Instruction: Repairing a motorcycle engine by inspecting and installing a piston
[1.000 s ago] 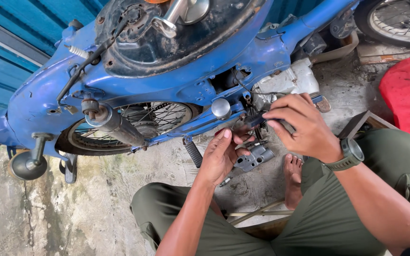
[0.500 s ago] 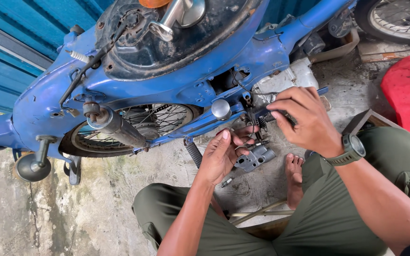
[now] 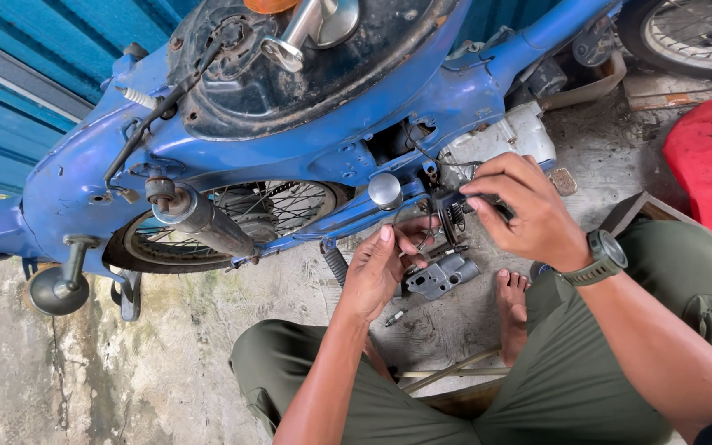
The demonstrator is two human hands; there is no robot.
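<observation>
We note that since a second ago both hands have barely shifted: the left hand (image 3: 377, 272) still pinches a thin black cable beside the blue motorcycle frame (image 3: 306, 152), while the right hand (image 3: 521, 210) stays clamped on the small black coiled-spring part (image 3: 448, 210) above the grey metal cover (image 3: 442, 276).

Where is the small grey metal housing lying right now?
In the head view, the grey metal housing lies on the concrete floor just right of the left hand, below the right hand.

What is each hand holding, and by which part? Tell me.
The right hand pinches a small dark part with a spring by its top end. The left hand touches the same part from below; its exact grip cannot be told.
</observation>
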